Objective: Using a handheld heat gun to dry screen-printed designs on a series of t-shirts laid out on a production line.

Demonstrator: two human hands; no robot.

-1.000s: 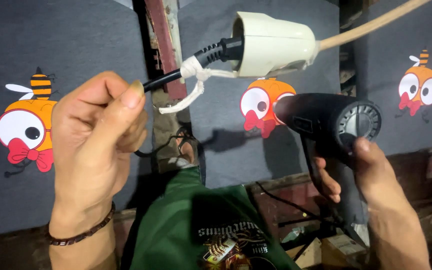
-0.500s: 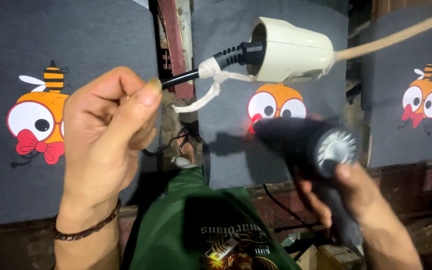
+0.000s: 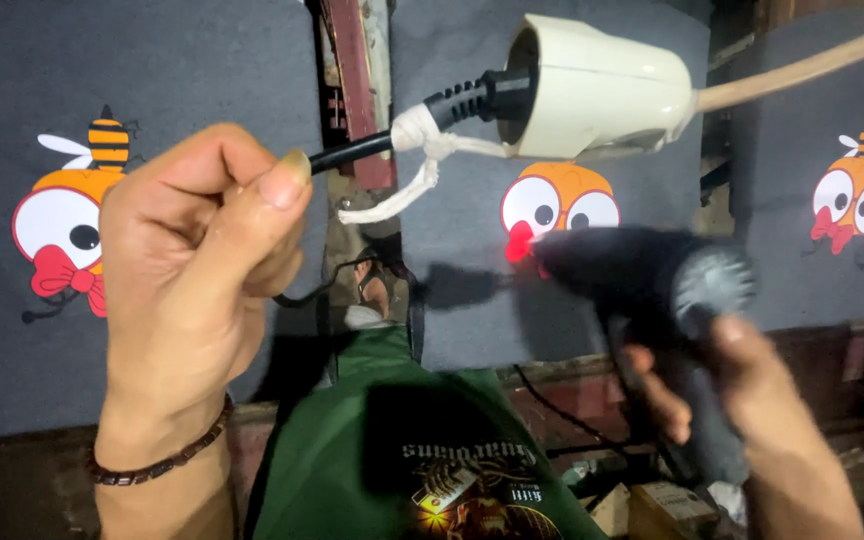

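My left hand (image 3: 192, 260) has its grip pinched shut on the thin black power cord (image 3: 352, 155), thumb pressed over curled fingers. From that pinch the cord runs up and to the right, its long axis slanting gently, past a knotted white cloth tie (image 3: 422, 150) to a black ribbed plug (image 3: 472, 98) seated in the cream plastic extension socket (image 3: 602, 88). The socket hangs in the air above and to the right of my left hand, its own tan cable (image 3: 802, 68) leading off to the upper right.

My right hand (image 3: 742, 400) has its grip wrapped closed round the handle of a black heat gun (image 3: 642, 285), blurred, nozzle pointing left at the grey fabric panel (image 3: 472, 200) below the socket. My left hand is the nearer one to the plug.

I count one heat gun, one socket, one plug, one cloth tie, and three printed orange bird-and-bee motifs, one per grey panel: left (image 3: 62, 225), middle (image 3: 557, 200), right (image 3: 852, 195).
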